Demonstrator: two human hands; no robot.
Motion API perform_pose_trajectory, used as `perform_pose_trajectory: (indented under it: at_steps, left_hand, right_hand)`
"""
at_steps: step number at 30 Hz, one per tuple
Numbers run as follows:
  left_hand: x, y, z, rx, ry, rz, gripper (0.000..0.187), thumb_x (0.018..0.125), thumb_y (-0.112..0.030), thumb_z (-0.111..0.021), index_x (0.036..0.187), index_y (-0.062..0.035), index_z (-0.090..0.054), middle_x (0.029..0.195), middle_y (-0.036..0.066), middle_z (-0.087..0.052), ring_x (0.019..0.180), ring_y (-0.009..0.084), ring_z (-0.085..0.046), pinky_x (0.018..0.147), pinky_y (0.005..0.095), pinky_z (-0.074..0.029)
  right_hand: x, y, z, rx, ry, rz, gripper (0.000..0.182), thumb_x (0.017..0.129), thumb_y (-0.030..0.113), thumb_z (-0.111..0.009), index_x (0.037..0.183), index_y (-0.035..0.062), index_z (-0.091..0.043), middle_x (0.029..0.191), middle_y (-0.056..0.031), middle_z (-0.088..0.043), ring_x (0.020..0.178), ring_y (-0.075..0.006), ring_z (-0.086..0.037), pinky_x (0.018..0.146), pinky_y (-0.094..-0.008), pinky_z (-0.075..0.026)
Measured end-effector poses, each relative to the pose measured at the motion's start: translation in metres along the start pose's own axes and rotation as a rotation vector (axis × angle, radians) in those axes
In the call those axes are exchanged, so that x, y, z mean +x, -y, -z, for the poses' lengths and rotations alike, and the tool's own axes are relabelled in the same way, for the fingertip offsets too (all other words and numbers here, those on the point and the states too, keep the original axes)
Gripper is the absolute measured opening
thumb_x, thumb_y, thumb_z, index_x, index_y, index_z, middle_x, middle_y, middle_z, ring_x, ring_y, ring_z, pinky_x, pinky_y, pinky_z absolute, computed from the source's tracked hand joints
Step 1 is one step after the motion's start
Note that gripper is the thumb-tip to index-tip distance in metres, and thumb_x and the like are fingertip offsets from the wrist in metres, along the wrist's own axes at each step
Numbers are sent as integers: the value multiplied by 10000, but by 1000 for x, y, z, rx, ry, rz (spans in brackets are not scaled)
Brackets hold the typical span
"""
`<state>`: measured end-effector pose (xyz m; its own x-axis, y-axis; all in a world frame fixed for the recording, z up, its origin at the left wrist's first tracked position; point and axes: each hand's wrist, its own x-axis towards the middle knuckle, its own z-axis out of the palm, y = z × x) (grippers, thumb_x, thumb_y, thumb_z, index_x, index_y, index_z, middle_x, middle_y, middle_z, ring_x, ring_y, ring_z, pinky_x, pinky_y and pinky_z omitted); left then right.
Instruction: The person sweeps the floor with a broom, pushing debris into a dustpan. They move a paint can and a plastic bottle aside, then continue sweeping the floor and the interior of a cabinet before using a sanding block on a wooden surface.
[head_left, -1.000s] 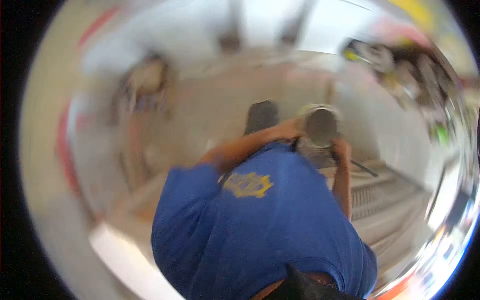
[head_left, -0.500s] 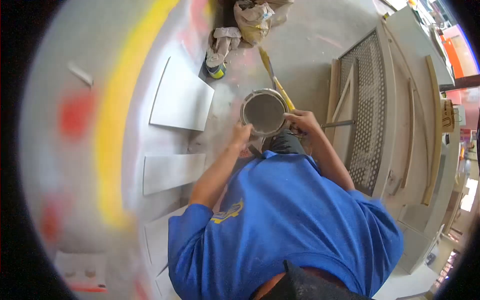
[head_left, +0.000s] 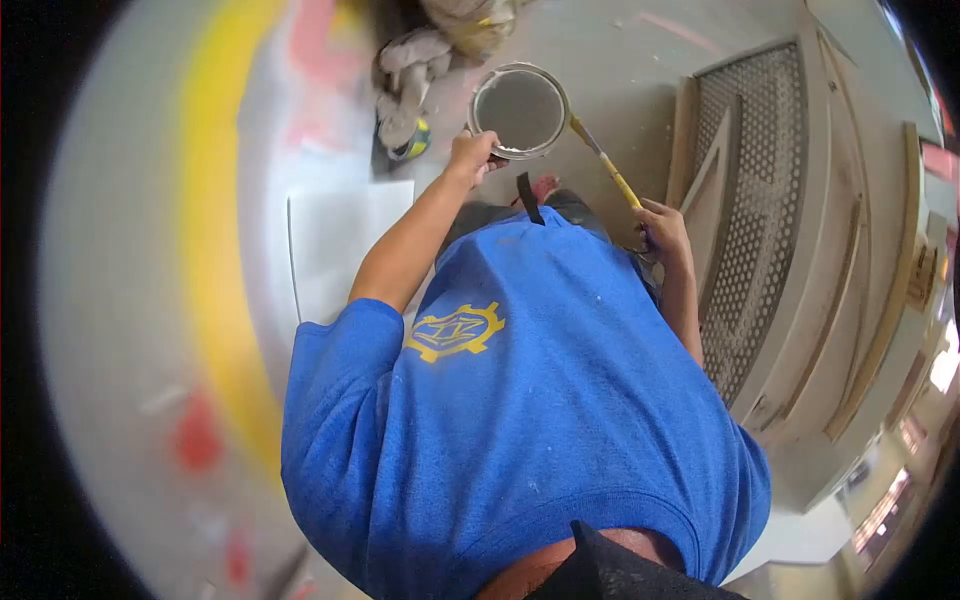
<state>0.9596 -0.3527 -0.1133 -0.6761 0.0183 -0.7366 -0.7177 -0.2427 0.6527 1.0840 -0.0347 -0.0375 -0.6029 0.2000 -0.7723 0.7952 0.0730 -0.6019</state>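
A round open can [head_left: 519,112] with grey contents is held up in front of me. My left hand [head_left: 473,157] grips its near left rim, thumb over the edge and fingers underneath. To the right, my right hand [head_left: 660,228] is closed round the end of a yellow-handled tool [head_left: 618,178], perhaps a brush. The tool slants up and left, and its far end is beside the can's right side. Whether that end touches the can I cannot tell.
White panels [head_left: 345,235] stand at the left. A perforated metal panel [head_left: 765,190] in a frame and wooden strips [head_left: 880,330] are on the right. Crumpled bags [head_left: 472,22] and a small can [head_left: 408,142] lie on the floor ahead.
The can has moved forward and slightly left with my left hand. My right hand has left the can's rim and moved right, and now holds the yellow tool away from the can.
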Motion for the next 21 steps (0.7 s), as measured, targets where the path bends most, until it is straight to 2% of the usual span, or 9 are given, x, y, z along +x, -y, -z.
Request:
perform_pose_trajectory:
  at_steps: [4, 6, 7, 8, 9, 12, 14, 17, 21]
  left_hand:
    - [74, -65, -52, 174, 40, -63, 212, 700, -46, -547, 887, 24, -477, 711, 128, -545, 555, 235, -583, 467, 371, -517]
    - [120, -92, -87, 83, 46, 35, 147, 709, -56, -537, 844, -3, -515, 671, 105, -550, 525, 223, -577, 419, 363, -499]
    - [144, -106, -108, 68, 19, -21, 195, 705, -54, -537, 895, -13, -513, 703, 96, -559, 536, 229, -582, 399, 362, -486]
    - [150, -127, -135, 46, 87, -61, 249, 700, -48, -538, 943, -19, -498, 754, 98, -560, 572, 233, -586, 431, 386, -496]
    - [171, -147, -156, 60, 117, -90, 291, 693, -35, -534, 976, -13, -471, 798, 118, -550, 630, 244, -590, 488, 424, -511]
    - [291, -168, -190, 109, 238, 94, 314, 685, -22, -529, 988, -3, -448, 854, 153, -543, 701, 265, -591, 548, 445, -519]
    - [316, -218, -241, 135, 280, 114, 326, 682, -14, -525, 994, 4, -434, 861, 159, -540, 716, 275, -591, 575, 448, -526]
    - [321, -304, -312, 253, 274, 41, 213, 695, 4, -507, 900, 35, -459, 784, 142, -519, 718, 275, -572, 679, 466, -534]
    - [398, -383, -396, 285, 282, 34, 202, 698, 5, -494, 895, 30, -458, 840, 163, -526, 746, 285, -578, 706, 468, -528]
  right_hand:
    - [48, 64, 37, -122, -14, 26, 363, 782, 105, -603, 1126, -7, -574, 623, -5, -519, 478, -73, -451, 411, -232, -356]
    - [74, 87, 54, -137, -179, 115, 390, 759, 88, -603, 1134, -12, -568, 613, -3, -511, 463, -76, -445, 403, -240, -352]
    - [89, 93, 62, -94, -232, 170, 399, 746, 70, -607, 1133, -18, -567, 667, -13, -541, 506, -81, -468, 432, -241, -371]
    - [106, 102, 75, -56, -283, 223, 409, 733, 52, -611, 1132, -23, -565, 722, -24, -570, 549, -85, -491, 462, -242, -390]
    - [129, 129, 84, 25, -299, 212, 425, 736, 47, -602, 1150, -29, -547, 687, -22, -552, 514, -86, -477, 436, -242, -378]
    - [152, 167, 97, 236, -317, 68, 483, 744, 16, -576, 1215, -42, -481, 636, -31, -532, 448, -89, -456, 388, -239, -356]
    - [184, 198, 113, 315, -353, 97, 483, 748, 10, -574, 1218, -41, -478, 650, -39, -546, 447, -88, -455, 388, -240, -355]
    - [194, 258, 130, 432, -373, 51, 486, 750, 17, -580, 1220, -47, -470, 688, -64, -579, 456, -93, -468, 386, -244, -360]
    - [245, 316, 156, 478, -435, -19, 490, 753, 37, -583, 1221, -48, -466, 705, -69, -592, 478, -101, -494, 392, -241, -384]
